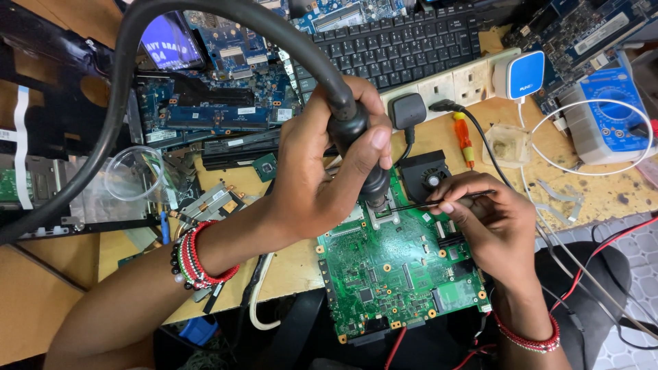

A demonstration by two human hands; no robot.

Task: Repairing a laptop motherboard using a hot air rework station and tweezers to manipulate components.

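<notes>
While the head camera looks straight down, the left hand (322, 171) has its fingers clamped round the black handle of a hot-air wand (353, 127), whose nozzle points down at a square chip site near the top edge of the green circuit board (397, 274); the wand's thick black hose (116, 123) arcs up and away over the desk (288, 267). The right hand (493, 226) has its fingers pinched shut on slim black tweezers (428, 203), whose tips reach in under the nozzle, just beside the chip site. The board lies flat at the near edge of the desk, partly overhanging it, between the two wrists. To do this well, I judge the nozzle should stay upright and close above the part without touching it, and the tweezers should wait lightly at the part's edge rather than pry, since a forced lift could tear pads. The board is matt green, studded with small silver and black parts and gold-ringed screw holes; the wand handle is smooth and rounded, the hose rubbery. Beaded red bracelets (195, 257) ring the left wrist. Behind lie a black keyboard (397, 44), a cream power strip (452, 85), a small black fan (428, 175) and a blue multimeter (606, 113).
</notes>
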